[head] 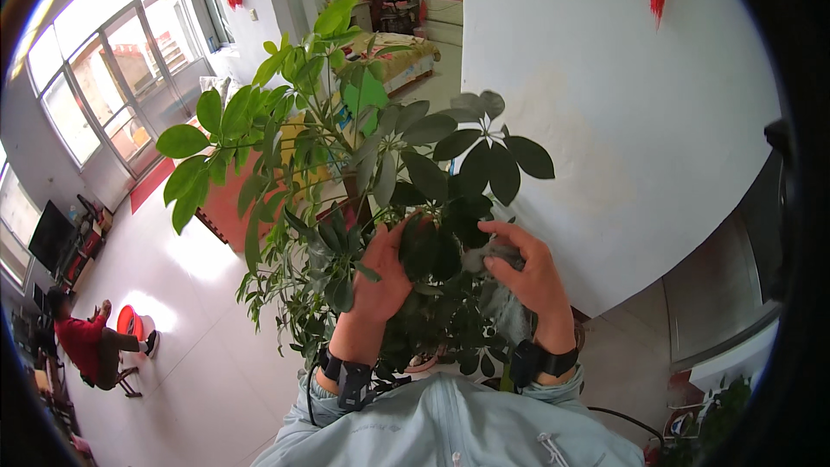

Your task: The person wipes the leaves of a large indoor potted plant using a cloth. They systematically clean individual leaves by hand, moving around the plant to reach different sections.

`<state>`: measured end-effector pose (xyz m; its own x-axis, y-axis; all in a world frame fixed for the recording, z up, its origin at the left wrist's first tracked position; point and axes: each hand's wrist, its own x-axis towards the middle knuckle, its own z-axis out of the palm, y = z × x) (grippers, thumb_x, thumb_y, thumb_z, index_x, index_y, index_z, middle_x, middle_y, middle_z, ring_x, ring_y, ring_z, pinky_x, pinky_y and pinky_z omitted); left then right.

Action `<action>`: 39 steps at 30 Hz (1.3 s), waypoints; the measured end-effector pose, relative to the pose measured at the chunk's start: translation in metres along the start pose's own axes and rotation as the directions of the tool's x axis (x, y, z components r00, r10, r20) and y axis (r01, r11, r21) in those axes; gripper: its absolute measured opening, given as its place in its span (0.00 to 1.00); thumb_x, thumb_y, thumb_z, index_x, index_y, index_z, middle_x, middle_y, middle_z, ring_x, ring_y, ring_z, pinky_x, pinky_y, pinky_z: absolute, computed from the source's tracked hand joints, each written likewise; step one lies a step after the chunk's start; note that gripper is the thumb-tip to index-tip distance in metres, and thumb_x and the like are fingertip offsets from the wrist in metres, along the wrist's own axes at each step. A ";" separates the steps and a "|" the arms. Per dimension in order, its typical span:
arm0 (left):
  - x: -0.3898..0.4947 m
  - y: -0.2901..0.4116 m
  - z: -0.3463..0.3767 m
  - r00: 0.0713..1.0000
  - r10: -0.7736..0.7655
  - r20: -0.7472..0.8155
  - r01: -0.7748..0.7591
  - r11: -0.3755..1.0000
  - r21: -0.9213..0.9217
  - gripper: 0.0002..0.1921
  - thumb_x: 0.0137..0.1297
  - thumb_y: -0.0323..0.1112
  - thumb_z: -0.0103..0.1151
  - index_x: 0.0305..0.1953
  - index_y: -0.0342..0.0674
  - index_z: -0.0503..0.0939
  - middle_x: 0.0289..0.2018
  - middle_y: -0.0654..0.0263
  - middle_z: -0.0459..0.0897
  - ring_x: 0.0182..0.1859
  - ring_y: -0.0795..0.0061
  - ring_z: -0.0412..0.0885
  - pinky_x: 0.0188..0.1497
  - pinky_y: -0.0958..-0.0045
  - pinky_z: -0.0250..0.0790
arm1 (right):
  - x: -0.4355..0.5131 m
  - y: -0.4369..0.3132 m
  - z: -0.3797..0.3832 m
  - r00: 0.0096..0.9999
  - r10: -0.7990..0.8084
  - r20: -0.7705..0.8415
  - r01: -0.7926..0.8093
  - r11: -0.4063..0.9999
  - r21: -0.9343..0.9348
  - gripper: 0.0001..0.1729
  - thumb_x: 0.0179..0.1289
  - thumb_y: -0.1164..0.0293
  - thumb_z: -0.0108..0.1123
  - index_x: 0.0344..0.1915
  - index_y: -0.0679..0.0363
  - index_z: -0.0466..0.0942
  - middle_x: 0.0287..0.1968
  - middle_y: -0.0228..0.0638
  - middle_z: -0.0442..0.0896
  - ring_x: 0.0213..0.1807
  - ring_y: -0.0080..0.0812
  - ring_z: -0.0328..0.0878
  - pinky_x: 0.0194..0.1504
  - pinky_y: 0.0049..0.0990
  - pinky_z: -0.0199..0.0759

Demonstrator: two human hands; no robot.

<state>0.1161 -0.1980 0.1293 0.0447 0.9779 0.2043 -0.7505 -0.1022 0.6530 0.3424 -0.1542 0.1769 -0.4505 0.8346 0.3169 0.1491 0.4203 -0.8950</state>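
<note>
A tall umbrella plant (schefflera) (425, 175) with broad glossy leaves stands right in front of me. Among its leaves, my left hand (382, 269) is raised beside a dark leaf (418, 246), its fingers partly hidden behind the foliage. Whether those fingers grip the leaf cannot be told. On the other side of that leaf cluster, my right hand (535, 266) pinches a grey, wet-looking cloth (509, 311) between thumb and fingers. The cloth hangs down below the hand, and its upper end lies close to the leaves. Black devices are strapped around both wrists.
A white wall (616, 110) rises close on the right. Behind the plant are a red-brown box-like piece (233, 214) and a bed (405, 65). At left, a person (84, 337) sits on a low stool near a red basin (130, 323). A cable (629, 416) runs at lower right.
</note>
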 end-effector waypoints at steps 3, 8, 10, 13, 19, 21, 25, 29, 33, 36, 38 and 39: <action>-0.001 0.002 -0.001 0.993 -0.100 0.057 0.110 0.972 -0.209 0.28 0.77 0.47 0.40 0.68 0.33 0.65 0.67 0.57 0.70 0.69 0.62 0.67 0.73 0.59 0.54 | 0.003 0.005 0.004 0.995 0.028 0.099 -0.034 0.998 0.060 0.31 0.59 0.77 0.62 0.65 0.58 0.71 0.36 0.34 0.82 0.37 0.24 0.78 0.43 0.25 0.73; -0.005 0.001 0.000 0.997 -0.055 0.054 0.066 0.967 -0.247 0.27 0.75 0.44 0.41 0.67 0.34 0.67 0.67 0.57 0.70 0.69 0.62 0.67 0.74 0.58 0.52 | 0.017 0.031 0.013 0.988 0.013 0.156 -0.022 0.998 0.053 0.35 0.60 0.77 0.62 0.68 0.60 0.66 0.45 0.38 0.82 0.43 0.27 0.78 0.48 0.28 0.73; -0.007 0.000 -0.001 0.999 -0.029 0.016 0.032 0.977 -0.210 0.26 0.75 0.44 0.41 0.67 0.34 0.67 0.67 0.58 0.70 0.69 0.62 0.67 0.74 0.58 0.52 | 0.025 0.041 0.019 0.988 -0.006 0.156 -0.012 0.994 0.112 0.37 0.60 0.76 0.63 0.69 0.60 0.64 0.50 0.39 0.80 0.44 0.28 0.78 0.48 0.28 0.73; -0.008 -0.003 -0.007 0.998 -0.003 0.069 0.022 0.960 -0.278 0.26 0.74 0.43 0.42 0.67 0.35 0.68 0.67 0.58 0.70 0.68 0.61 0.68 0.74 0.58 0.52 | 0.037 0.049 0.027 0.991 0.008 0.134 -0.029 0.987 0.157 0.39 0.60 0.76 0.63 0.71 0.60 0.61 0.53 0.38 0.78 0.45 0.26 0.78 0.46 0.26 0.72; -0.006 -0.016 -0.014 0.994 0.105 -0.009 -0.104 0.994 0.035 0.23 0.71 0.30 0.46 0.66 0.35 0.68 0.64 0.59 0.73 0.66 0.63 0.70 0.70 0.61 0.59 | 0.044 0.058 0.022 0.983 -0.010 0.182 -0.017 0.989 0.149 0.41 0.60 0.75 0.64 0.72 0.60 0.59 0.53 0.37 0.78 0.45 0.22 0.77 0.44 0.24 0.72; -0.007 -0.022 -0.009 0.985 0.146 -0.093 -0.132 0.981 0.144 0.24 0.69 0.25 0.47 0.66 0.34 0.68 0.63 0.58 0.74 0.65 0.63 0.72 0.69 0.62 0.62 | 0.042 0.067 0.018 0.973 0.064 0.221 -0.113 0.970 0.215 0.39 0.59 0.77 0.63 0.71 0.60 0.61 0.62 0.36 0.74 0.46 0.21 0.75 0.46 0.23 0.72; -0.004 -0.018 -0.003 0.980 0.176 -0.093 -0.165 0.980 0.114 0.24 0.68 0.20 0.46 0.66 0.33 0.68 0.62 0.57 0.74 0.62 0.65 0.75 0.65 0.65 0.67 | 0.056 0.082 0.022 1.000 -0.013 0.014 0.010 0.973 0.231 0.38 0.60 0.73 0.64 0.70 0.64 0.61 0.47 0.40 0.81 0.46 0.25 0.78 0.48 0.27 0.72; -0.001 -0.015 0.000 0.907 0.216 -0.361 -0.202 0.976 0.079 0.24 0.70 0.20 0.46 0.66 0.35 0.68 0.61 0.57 0.75 0.60 0.65 0.76 0.63 0.65 0.70 | 0.071 0.082 0.020 0.996 -0.040 0.085 0.014 0.959 0.284 0.34 0.61 0.71 0.65 0.65 0.66 0.66 0.46 0.38 0.83 0.46 0.27 0.78 0.51 0.29 0.70; 0.006 -0.016 -0.001 0.900 0.241 -0.364 -0.207 0.969 0.133 0.24 0.70 0.21 0.48 0.66 0.36 0.67 0.61 0.57 0.75 0.62 0.65 0.75 0.65 0.63 0.69 | 0.060 0.073 0.020 0.986 -0.091 0.140 0.057 0.972 0.227 0.23 0.62 0.74 0.63 0.57 0.62 0.73 0.40 0.30 0.82 0.41 0.19 0.75 0.45 0.21 0.70; 0.002 -0.012 -0.003 0.896 0.369 -0.245 -0.184 0.814 0.551 0.22 0.70 0.23 0.51 0.65 0.36 0.69 0.61 0.57 0.75 0.62 0.67 0.75 0.65 0.64 0.68 | 0.044 0.069 0.028 0.987 -0.019 0.160 -0.032 0.952 0.306 0.13 0.65 0.72 0.62 0.47 0.66 0.76 0.34 0.26 0.77 0.35 0.18 0.68 0.39 0.21 0.65; -0.001 -0.006 -0.004 0.888 0.450 0.095 -0.195 0.182 0.964 0.22 0.70 0.25 0.53 0.65 0.36 0.69 0.61 0.57 0.75 0.62 0.69 0.75 0.65 0.65 0.68 | 0.035 0.068 0.032 0.987 -0.012 0.158 -0.038 0.950 0.309 0.09 0.68 0.72 0.60 0.43 0.67 0.76 0.29 0.23 0.72 0.32 0.16 0.64 0.34 0.20 0.61; 0.000 -0.003 -0.005 0.882 0.429 0.193 -0.304 0.208 0.930 0.22 0.72 0.25 0.51 0.66 0.35 0.67 0.62 0.56 0.74 0.63 0.67 0.74 0.66 0.66 0.66 | 0.031 0.067 0.033 0.989 -0.012 0.147 -0.035 0.949 0.314 0.08 0.69 0.72 0.59 0.41 0.67 0.77 0.27 0.21 0.70 0.31 0.15 0.61 0.32 0.19 0.58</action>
<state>0.1153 -0.1966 0.1240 -0.1556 0.7838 0.6012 0.4434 -0.4885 0.7515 0.3091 -0.1119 0.1167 -0.5765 0.7684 0.2778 -0.1191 0.2574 -0.9589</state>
